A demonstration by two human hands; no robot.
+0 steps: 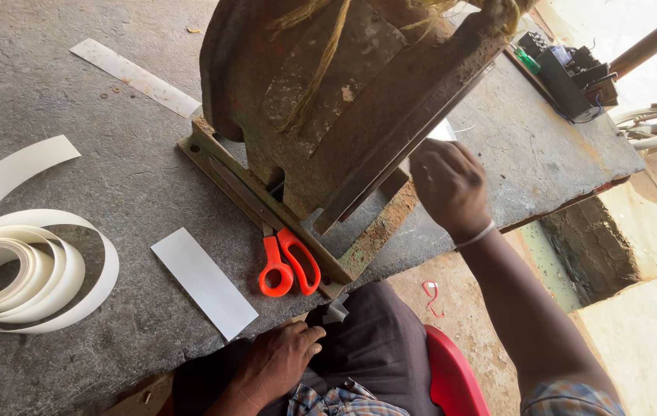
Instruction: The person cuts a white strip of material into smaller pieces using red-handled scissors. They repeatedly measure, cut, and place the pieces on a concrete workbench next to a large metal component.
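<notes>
A rusty iron press machine (344,100) stands on a grey stone slab (97,154). My right hand (448,185) reaches up against the machine's right side and pinches a thin white strip (440,132) at the blade edge. My left hand (278,360) rests on my lap at the slab's near edge, fingers loosely curled, holding nothing. Orange-handled scissors (288,266) lie at the machine's base. A cut white rectangular strip (204,282) lies flat just left of the scissors.
A loose coil of white strip material (28,266) lies at the left. A long pale strip (134,77) lies at the back. A dark box with small items (567,73) sits at the far right corner. The red seat (452,377) shows below me.
</notes>
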